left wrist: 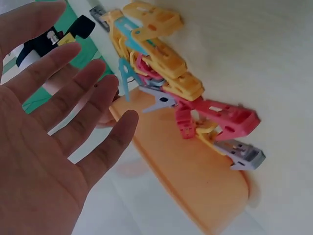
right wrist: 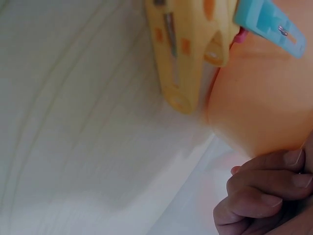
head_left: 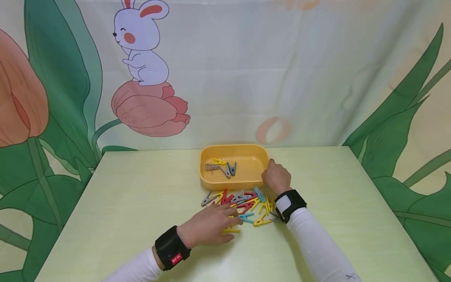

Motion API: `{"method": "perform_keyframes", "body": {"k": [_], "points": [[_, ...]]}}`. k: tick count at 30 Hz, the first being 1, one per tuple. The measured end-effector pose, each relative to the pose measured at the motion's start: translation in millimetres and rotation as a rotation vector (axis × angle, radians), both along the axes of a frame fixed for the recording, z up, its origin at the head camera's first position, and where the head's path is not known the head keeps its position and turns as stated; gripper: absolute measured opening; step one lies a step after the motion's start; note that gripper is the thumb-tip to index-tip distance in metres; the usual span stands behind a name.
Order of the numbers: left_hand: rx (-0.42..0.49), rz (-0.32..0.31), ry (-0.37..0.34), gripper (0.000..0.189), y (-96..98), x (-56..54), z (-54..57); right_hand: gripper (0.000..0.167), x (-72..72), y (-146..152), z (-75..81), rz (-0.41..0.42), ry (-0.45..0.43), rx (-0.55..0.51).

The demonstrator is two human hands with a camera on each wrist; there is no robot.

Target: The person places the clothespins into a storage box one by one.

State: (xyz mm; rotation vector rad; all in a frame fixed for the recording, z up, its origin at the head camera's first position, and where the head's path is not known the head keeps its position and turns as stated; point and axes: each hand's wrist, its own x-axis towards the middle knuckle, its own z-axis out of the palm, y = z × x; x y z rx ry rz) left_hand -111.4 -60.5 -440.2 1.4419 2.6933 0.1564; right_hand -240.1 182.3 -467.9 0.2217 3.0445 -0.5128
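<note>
A yellow plastic tray point(head_left: 229, 186) lies at the far side of the table, with several clothespins inside it, a blue one point(head_left: 231, 169) among them. In front of it spreads a loose pile of red, yellow, blue and grey clothespins, such as a light blue one point(head_left: 259, 194). My left hand point(head_left: 210, 226) is over the near left of this pile, palm down, its fingers extended and spread; in the left wrist view the palm point(left wrist: 44, 132) holds nothing. At the tray's right end my right hand point(head_left: 277, 176) grips the rim, and its curled fingers point(right wrist: 257, 198) show in the right wrist view.
The pale green tabletop point(head_left: 141, 188) ends at a hanging cloth point(head_left: 225, 78) printed with a rabbit, tulips and leaves, right behind the tray. Both wrists wear black bands point(head_left: 172, 247).
</note>
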Motion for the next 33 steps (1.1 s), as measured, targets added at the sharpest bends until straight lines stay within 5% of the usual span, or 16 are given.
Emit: {"method": "perform_keyframes", "body": {"k": [16, 33], "points": [[-0.027, -0.002, -0.052, 0.024, 3.7, 5.5, -16.6, 0.034, 2.0, -0.7, 2.3, -0.012, -0.008, -0.013], [-0.046, -0.038, 0.031, 0.011, 6.9, 11.0, -24.1, 0.035, 0.7, -0.8, -0.1, -0.003, -0.009, -0.025]]}}
